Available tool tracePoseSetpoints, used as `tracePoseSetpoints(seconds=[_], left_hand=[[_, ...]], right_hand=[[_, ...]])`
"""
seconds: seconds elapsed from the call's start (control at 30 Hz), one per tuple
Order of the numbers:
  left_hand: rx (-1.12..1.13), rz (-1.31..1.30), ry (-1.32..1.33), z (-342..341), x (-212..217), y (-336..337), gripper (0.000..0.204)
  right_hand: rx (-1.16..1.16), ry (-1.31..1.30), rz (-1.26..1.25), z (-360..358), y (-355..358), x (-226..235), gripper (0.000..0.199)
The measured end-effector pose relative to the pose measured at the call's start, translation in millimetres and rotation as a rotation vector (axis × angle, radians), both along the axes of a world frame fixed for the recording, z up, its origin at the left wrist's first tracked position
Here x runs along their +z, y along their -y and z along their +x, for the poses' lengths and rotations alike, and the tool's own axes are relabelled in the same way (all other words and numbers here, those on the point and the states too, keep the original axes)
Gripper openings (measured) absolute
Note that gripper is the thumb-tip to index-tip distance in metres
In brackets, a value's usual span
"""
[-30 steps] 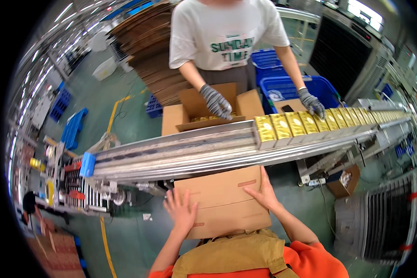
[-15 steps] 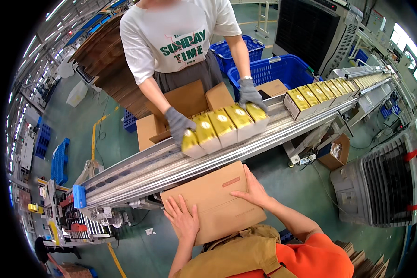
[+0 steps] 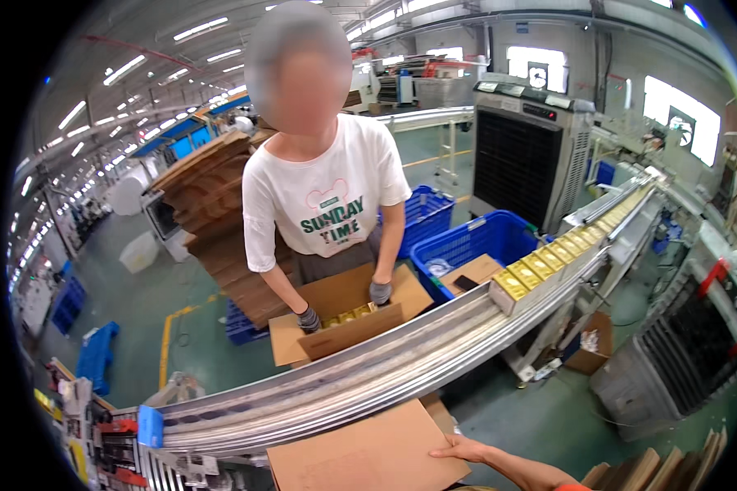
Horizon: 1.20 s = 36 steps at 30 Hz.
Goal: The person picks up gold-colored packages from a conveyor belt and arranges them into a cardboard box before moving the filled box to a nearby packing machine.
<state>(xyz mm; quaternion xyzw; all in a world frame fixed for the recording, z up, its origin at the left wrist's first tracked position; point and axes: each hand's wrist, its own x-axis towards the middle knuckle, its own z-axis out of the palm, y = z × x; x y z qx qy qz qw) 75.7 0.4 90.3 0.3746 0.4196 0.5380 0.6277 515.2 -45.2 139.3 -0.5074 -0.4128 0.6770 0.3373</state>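
A brown cardboard box (image 3: 360, 446) lies in front of me at the lower edge, on my side of the conveyor. My right hand (image 3: 458, 448) grips its right edge, thumb on the top face and the other fingers mostly hidden. My left hand is out of the picture. Across the conveyor (image 3: 344, 380), a co-worker in a white T-shirt (image 3: 327, 196) has both grey-gloved hands inside an open cardboard box (image 3: 344, 331). Gold-topped packs (image 3: 348, 317) show between those gloves.
A row of gold-topped packs (image 3: 540, 266) stands on the conveyor's right part. Blue plastic baskets (image 3: 475, 245) are behind it, beside a large air cooler (image 3: 520, 155). Flat cardboard stacks (image 3: 221, 229) rise at the co-worker's side. A grey machine (image 3: 671, 352) stands at right.
The co-worker's gloves and the packs they held have moved off the conveyor into the open box. My view has tilted up, my left hand has left it, and my box's upper face looks different.
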Motion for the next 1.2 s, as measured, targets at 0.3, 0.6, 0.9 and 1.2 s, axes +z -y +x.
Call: tracePoseSetpoints(seconds=[0.3,0.6,0.9,1.2], left_hand=[[-0.335,-0.642,-0.109,40,-174,-33,0.049],[-0.213,-0.343,-0.461,82,0,-30,0.075],[-0.279,-0.425,-0.159,73,9,-32,0.064],[-0.37,-0.712,-0.076,16,23,-51,0.056]], right_hand=[[0.351,0.622,0.332,-136,5,82,0.053],[0.556,0.472,0.308,-212,-44,9,0.052],[-0.297,0.893,0.092,59,-29,-31,0.039],[-0.495,0.128,-0.047,133,-21,-81,0.03]])
